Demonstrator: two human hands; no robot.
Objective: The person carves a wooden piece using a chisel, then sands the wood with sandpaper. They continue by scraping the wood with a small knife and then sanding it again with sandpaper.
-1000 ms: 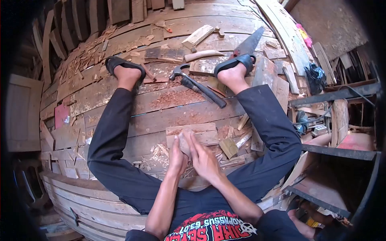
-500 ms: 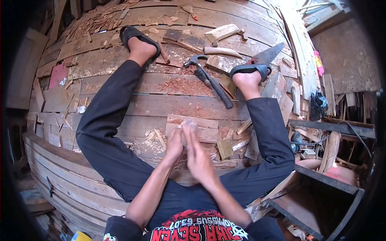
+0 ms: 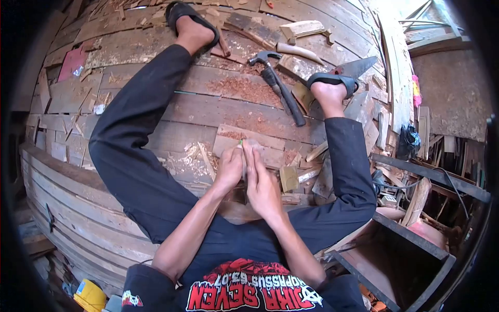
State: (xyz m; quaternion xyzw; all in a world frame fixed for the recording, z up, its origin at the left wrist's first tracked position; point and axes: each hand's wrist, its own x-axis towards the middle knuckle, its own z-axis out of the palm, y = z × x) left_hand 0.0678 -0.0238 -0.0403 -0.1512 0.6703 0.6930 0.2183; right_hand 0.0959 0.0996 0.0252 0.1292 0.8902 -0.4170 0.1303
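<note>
Lower middle of frame: the worker sat with legs spread, forearms reaching up toward the center. Handling looked like pressing or rubbing a small thing between the hands; judged best done with even pressure from both sides, fingers aligned, wrists loose, and the thing kept clear of the loose sawdust.

Left hand (image 3: 230, 169): mostly closed, fingers bunched, on the left side of a pale, see-through item (image 3: 254, 145) with a green bit near its tip. Right hand (image 3: 264, 192): fingers fairly straight and together, laid along the item's other side. Palms nearly faced each other, gap small. Exact grip and item type couldn't be told; partly hidden.

The item was at center frame, above a small board (image 3: 274, 155) on the plank floor (image 3: 192, 114). Yellowish block (image 3: 289, 178) just right of the hands, wood shavings (image 3: 195, 158) to the left. Farther up: hammer (image 3: 297, 112), then saw (image 3: 358, 67) at upper right, beside the sandaled foot.
</note>
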